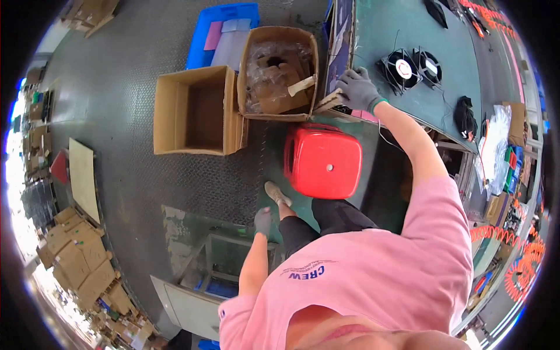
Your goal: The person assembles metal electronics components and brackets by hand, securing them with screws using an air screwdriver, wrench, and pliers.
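My right hand (357, 88), in a grey glove with a green cuff, is at the left edge of the green-topped workbench (379, 23). Its fingers are bent over the near end of a cardboard carton (330, 100) standing along that edge; the carton's inside cannot be made out. Right of this hand, two black cooling fans (402, 67) with thin wires lie on the bench. Low at my side hangs my left hand (263, 221), also gloved, loosely curled with nothing visible in it. It is apart from the red plastic stool (329, 163) in front of me.
An open brown box (169, 114) stands beside another box (242, 87) holding plastic wrap and cardboard. Behind them is a blue bin (201, 44). A metal-framed cabinet (186, 303) is at my left. A black bundle (465, 116) lies near the bench's right edge.
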{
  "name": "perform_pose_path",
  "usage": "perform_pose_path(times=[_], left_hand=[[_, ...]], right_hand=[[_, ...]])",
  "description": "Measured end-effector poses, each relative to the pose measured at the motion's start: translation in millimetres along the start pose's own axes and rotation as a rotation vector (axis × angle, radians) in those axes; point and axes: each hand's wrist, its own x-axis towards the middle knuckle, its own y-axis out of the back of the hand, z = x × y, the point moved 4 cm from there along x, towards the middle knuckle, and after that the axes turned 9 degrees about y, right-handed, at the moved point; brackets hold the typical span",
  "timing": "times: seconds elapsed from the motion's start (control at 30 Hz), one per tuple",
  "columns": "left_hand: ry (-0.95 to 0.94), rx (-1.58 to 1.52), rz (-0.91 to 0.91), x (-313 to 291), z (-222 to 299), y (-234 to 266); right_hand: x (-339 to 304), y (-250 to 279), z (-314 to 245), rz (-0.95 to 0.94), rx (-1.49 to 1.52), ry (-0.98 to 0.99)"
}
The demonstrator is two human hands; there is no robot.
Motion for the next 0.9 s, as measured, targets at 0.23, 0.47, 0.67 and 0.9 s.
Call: perform_pose_path(times=[0.23, 0.47, 0.67, 0.9], left_hand=[[0.04, -0.601, 0.291, -139, -133, 18], [-0.013, -0.481, 0.595, -192, -238, -54], [0.139, -0.979, 0.484, -233, -321, -104], [-0.119, -0.956, 0.832, -260, -437, -140]], right_hand=[[-14, -31, 3, 0.013, 0.052, 0.107], [-16, -58, 1, -0.653, -0.541, 0.151], [5, -50, -287, -0.422, 0.056, 0.461], [-133, -56, -668, -0.743, 0.555, 1.095]])
